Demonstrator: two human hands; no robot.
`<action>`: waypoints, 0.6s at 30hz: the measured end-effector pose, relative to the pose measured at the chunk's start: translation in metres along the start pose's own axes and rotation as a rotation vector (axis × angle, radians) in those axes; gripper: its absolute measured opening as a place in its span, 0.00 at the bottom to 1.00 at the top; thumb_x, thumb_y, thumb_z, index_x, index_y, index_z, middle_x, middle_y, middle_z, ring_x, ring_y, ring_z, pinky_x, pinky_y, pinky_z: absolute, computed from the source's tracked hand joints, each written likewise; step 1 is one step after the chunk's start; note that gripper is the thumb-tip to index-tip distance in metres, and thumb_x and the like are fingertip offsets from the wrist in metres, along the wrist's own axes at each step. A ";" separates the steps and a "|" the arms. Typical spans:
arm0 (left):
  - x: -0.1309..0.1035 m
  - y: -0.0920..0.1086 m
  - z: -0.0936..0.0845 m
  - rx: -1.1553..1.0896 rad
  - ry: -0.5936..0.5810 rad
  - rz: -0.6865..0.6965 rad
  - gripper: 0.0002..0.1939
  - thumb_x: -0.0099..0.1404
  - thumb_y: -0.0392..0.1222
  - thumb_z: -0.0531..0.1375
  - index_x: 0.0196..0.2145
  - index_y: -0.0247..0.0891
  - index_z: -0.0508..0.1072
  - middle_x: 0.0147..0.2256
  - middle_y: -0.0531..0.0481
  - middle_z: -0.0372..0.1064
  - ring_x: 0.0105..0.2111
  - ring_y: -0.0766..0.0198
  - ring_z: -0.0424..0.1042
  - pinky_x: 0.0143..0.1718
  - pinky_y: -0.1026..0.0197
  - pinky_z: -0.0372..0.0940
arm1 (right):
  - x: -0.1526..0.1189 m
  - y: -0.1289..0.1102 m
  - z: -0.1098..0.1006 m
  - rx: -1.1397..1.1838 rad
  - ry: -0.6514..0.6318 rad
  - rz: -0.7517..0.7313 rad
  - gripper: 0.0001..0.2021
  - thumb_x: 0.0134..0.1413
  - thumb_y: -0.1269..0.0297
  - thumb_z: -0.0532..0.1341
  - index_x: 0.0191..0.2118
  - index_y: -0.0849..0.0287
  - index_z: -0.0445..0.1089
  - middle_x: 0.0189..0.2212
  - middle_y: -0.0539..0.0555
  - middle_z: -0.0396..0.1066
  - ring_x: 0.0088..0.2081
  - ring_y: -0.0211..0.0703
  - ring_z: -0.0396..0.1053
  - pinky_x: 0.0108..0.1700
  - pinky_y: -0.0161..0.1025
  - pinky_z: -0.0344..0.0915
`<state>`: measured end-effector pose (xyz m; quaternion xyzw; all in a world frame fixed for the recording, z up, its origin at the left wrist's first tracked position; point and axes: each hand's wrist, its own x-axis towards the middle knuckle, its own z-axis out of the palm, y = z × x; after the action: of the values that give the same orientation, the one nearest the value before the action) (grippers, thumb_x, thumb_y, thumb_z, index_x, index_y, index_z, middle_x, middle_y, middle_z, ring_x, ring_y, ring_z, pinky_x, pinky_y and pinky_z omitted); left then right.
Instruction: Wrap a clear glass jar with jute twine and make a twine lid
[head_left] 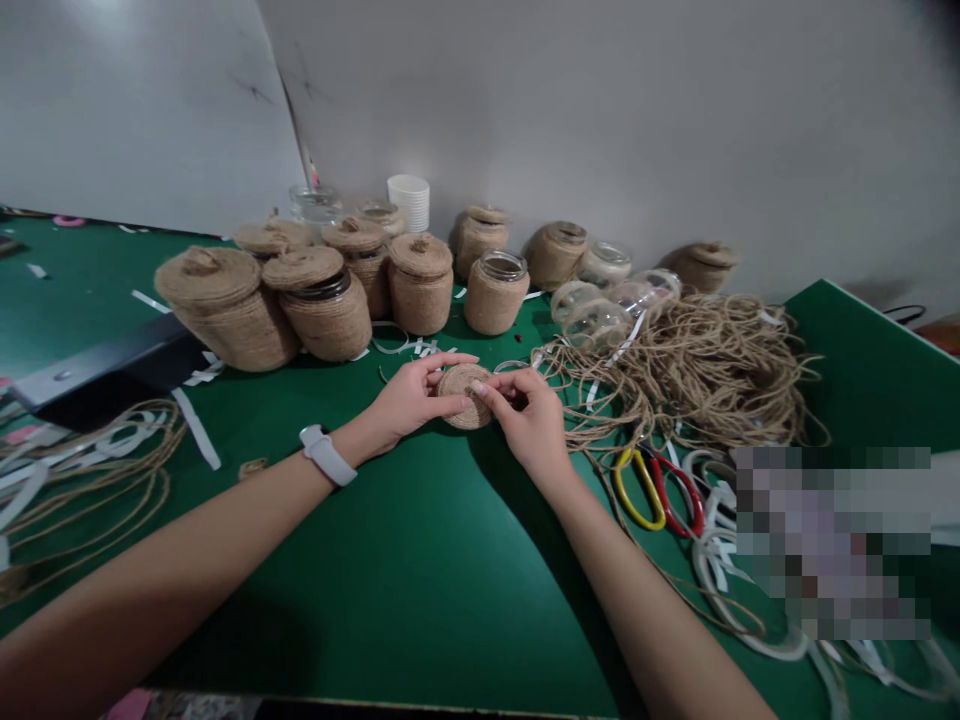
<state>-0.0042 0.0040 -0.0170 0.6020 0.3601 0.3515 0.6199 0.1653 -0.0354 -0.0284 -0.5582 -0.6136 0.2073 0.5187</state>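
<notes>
Centrally, a flat, round disc of coiled brown twine (460, 382) sits over the green counter (420, 570), grasped by both hands. The left hand (409, 402) clasps its left side, thumb across the top; the right hand (531, 415) pinches its right side. Beyond stands an open, twine-wrapped glass jar (495, 304); rightward lie a tangled brown twine heap (720, 365) and red-and-yellow-handled scissors (661, 492).

No readable text, labels, brands, numbers or signs.
</notes>
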 end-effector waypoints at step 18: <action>0.001 0.001 0.002 0.087 0.051 0.043 0.25 0.52 0.36 0.66 0.49 0.37 0.72 0.40 0.47 0.73 0.37 0.60 0.73 0.36 0.60 0.69 | 0.001 -0.003 -0.007 -0.167 -0.119 -0.111 0.07 0.59 0.61 0.61 0.32 0.56 0.71 0.32 0.51 0.71 0.33 0.41 0.67 0.36 0.38 0.62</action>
<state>-0.0020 0.0035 -0.0164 0.6269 0.3776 0.3639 0.5762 0.1706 -0.0378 -0.0229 -0.5513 -0.6884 0.1589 0.4438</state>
